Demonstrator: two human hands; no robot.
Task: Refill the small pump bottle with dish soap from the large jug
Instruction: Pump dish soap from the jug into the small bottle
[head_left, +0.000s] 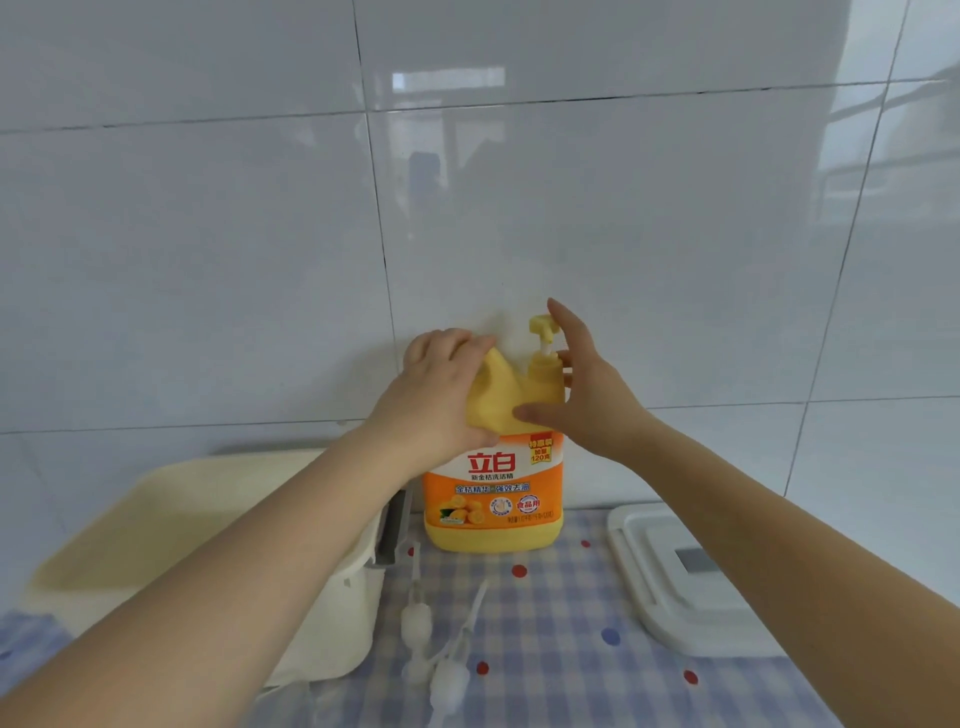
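The left hand (441, 395) is wrapped over the handle at the shoulder of the jug (493, 467), fingers curled round it, bracing it upright. The right hand (576, 395) is around the collar of the jug's pump (543, 358): thumb laid across the front of the shoulder, the other fingers curving behind the neck, one finger standing up straight behind the pump head. It looks like a loose encircling hold, not yet a firm pinch, and how tightly the hidden fingers press I cannot tell.

The step looks to be taking the pump off the jug so it can pour. To do that well, I would keep the left hand bearing down so the jug does not spin on the cloth (561, 623), close the right fingers firmly on the ribbed collar rather than the head, turn the collar only, then lift the pump straight up and let its tube drip inside the neck before setting it aside.

The jug stands at the back edge of the counter against the tiled wall (208, 234). No small bottle shows that I can make out; two white pump parts (415, 623) lie on the cloth in front of the jug. A cream bin (156, 530) sits at the left, a white lidded box (675, 582) at the right edge.
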